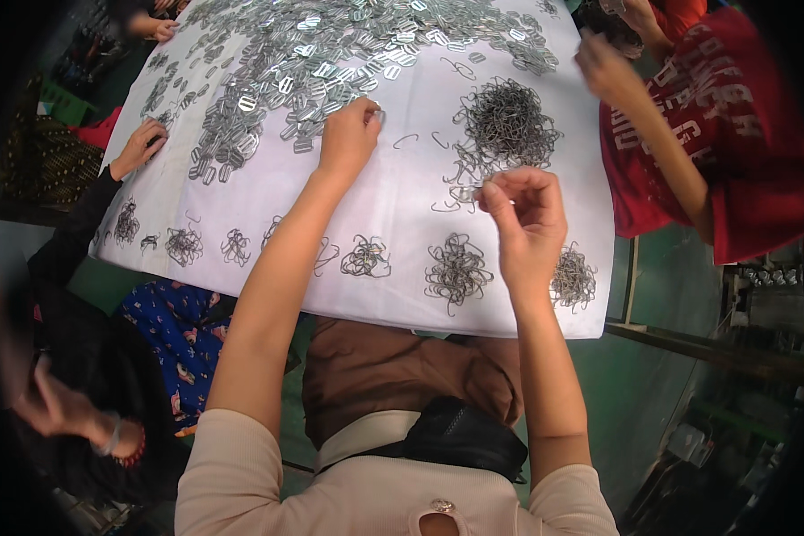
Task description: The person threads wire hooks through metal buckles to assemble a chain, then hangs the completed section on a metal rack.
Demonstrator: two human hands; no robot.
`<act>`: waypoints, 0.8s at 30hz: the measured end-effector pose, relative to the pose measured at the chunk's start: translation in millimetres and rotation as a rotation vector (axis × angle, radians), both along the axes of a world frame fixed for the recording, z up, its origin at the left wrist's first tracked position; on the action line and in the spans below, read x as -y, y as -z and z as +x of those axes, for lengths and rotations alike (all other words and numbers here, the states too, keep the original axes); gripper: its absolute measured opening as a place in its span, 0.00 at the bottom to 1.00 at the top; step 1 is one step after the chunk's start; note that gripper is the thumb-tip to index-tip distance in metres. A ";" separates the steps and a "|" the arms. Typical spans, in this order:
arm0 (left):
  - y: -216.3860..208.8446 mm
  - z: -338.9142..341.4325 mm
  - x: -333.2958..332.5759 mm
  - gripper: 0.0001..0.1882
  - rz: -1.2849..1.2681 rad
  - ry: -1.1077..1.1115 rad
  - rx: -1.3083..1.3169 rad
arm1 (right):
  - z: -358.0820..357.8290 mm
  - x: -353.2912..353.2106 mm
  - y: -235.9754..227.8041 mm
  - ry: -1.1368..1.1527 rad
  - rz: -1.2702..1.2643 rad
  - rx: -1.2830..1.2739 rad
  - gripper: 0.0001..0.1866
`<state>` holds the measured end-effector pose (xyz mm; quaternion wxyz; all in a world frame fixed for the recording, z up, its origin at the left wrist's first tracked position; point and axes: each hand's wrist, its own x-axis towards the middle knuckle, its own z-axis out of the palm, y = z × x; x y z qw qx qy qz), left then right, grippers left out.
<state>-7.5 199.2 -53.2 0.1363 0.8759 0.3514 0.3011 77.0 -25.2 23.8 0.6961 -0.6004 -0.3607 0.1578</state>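
Observation:
My left hand [348, 141] reaches to the near edge of a wide heap of slotted flat metal buckles [308, 76]. Its thumb and fingers are pinched together, and what they hold is too small to make out. Over on the right, my right hand [529, 214] pinches a small shiny metal piece [464, 192] between thumb and forefinger. That hand is just below a dense mound of bent wire hooks [507, 121], with loose hooks strewn around the fingertips. Smaller hook piles [456, 271] lie along the near table edge, beneath and beside my wrists.
A white cloth covers the table [402, 295]. At the right, a person in a red shirt [710, 134] works with blurred hands. On the left, another person's hand [138, 149] rests by scattered buckles, and a further hand [165, 31] shows at the far left edge.

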 end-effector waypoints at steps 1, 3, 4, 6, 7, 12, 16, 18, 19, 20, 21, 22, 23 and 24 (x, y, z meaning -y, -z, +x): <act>-18.3 -2.2 16.3 0.09 -0.374 0.039 0.160 | -2.4 -2.2 2.6 -0.001 -0.001 -0.021 0.08; -46.6 -13.0 45.3 0.09 -0.748 0.069 0.315 | -8.1 -8.1 6.0 -0.008 -0.048 0.004 0.08; -55.2 -17.4 58.9 0.09 -0.818 0.128 0.413 | -10.4 -11.0 8.6 -0.015 -0.097 0.030 0.08; -72.8 -30.0 79.1 0.08 -0.882 0.174 0.513 | -18.7 -18.5 10.8 -0.035 -0.094 0.030 0.08; -80.4 -32.9 87.4 0.08 -0.881 0.182 0.548 | -20.5 -20.8 10.2 -0.039 -0.106 0.045 0.08; -87.2 -38.1 100.4 0.06 -0.893 0.213 0.674 | -27.9 -28.6 8.7 -0.061 -0.128 0.108 0.09; -84.8 -46.3 98.5 0.07 -0.798 0.174 0.643 | -25.6 -34.4 10.7 -0.113 -0.212 0.172 0.09; -84.4 -54.7 93.4 0.08 -0.759 0.151 0.625 | -3.4 -41.3 11.7 -0.115 -0.397 0.178 0.10; -84.7 -59.0 90.7 0.07 -0.714 0.133 0.664 | 13.2 -47.0 15.8 -0.074 -0.483 0.245 0.07; -84.6 -63.5 88.7 0.06 -0.669 0.111 0.701 | 32.6 -54.2 27.1 -0.044 -0.540 0.368 0.07; -85.2 -66.4 87.4 0.07 -0.663 0.070 0.694 | 48.5 -62.6 38.2 -0.008 -0.602 0.491 0.07; -85.4 -69.5 86.6 0.07 -0.671 0.068 0.691 | 56.0 -74.5 43.4 -0.010 -0.610 0.488 0.07; -85.4 -72.8 86.5 0.06 -0.662 0.062 0.717 | 62.1 -86.1 47.8 -0.031 -0.744 0.522 0.08; -86.3 -77.4 86.5 0.06 -0.652 0.051 0.741 | 65.1 -96.0 51.9 -0.057 -0.877 0.553 0.09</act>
